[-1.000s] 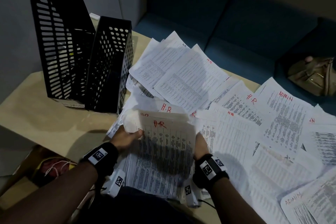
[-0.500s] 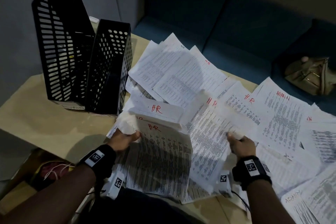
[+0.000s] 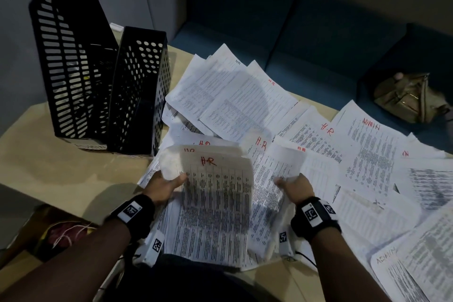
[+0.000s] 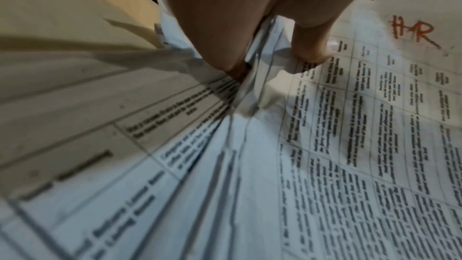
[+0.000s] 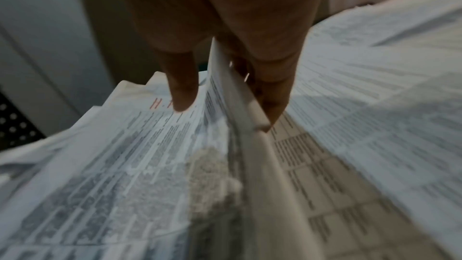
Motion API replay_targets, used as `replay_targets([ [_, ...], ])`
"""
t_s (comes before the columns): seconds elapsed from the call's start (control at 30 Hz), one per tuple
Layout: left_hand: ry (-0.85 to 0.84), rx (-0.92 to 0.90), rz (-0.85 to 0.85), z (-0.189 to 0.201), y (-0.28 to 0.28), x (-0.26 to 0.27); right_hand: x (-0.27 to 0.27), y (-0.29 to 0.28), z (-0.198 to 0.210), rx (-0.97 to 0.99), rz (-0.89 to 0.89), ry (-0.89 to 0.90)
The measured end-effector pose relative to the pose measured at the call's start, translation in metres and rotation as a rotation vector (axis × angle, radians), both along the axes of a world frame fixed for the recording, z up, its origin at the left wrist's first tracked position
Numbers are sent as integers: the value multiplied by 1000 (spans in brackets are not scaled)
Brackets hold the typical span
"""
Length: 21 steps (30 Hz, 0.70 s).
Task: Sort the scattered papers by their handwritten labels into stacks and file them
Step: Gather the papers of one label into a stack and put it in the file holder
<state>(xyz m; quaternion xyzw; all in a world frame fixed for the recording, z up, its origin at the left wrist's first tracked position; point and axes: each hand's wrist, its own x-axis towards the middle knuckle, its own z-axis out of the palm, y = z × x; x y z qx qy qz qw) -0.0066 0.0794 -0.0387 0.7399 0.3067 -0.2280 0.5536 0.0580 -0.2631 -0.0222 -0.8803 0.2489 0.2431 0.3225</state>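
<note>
My left hand (image 3: 169,185) grips the left edge of a stack of sheets (image 3: 215,206) marked "HR" in red, raised off the table; in the left wrist view the thumb and fingers (image 4: 312,46) pinch the stack of sheets (image 4: 350,126). My right hand (image 3: 291,186) pinches another printed HR sheet (image 3: 274,169) by its right edge, just right of the stack; the right wrist view shows the sheet's edge (image 5: 240,106) between thumb and fingers. More papers (image 3: 235,100) labelled HR and ADMIN (image 3: 371,149) lie scattered over the table.
Two black perforated file holders (image 3: 103,86) stand at the table's back left. A blue sofa (image 3: 306,39) with an olive bag (image 3: 411,98) runs behind the table. The bare wooden tabletop (image 3: 61,167) shows at left. A box with wires (image 3: 61,233) sits below the left edge.
My right hand has pulled a loose HR sheet from the right in toward the stack that my left hand holds. The left hand has stayed in place with its stack.
</note>
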Motion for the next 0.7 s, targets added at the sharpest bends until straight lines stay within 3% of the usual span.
replay_targets([
  [0.17, -122, 17, 113, 3, -7, 2, -4, 12, 2, 0, 25, -20],
  [0.3, -148, 34, 79, 7, -10, 1, -2, 18, 18, 68, -62, -56],
  [0.47, -151, 32, 57, 8, -10, 0, 19, -6, 96, -33, -163, -410],
  [0.6, -147, 37, 54, 5, -10, 3, 24, -37, 169, 77, -205, -643],
  [0.7, -154, 59, 78, 1, -10, 6, 20, -46, 194, 135, -184, -700],
])
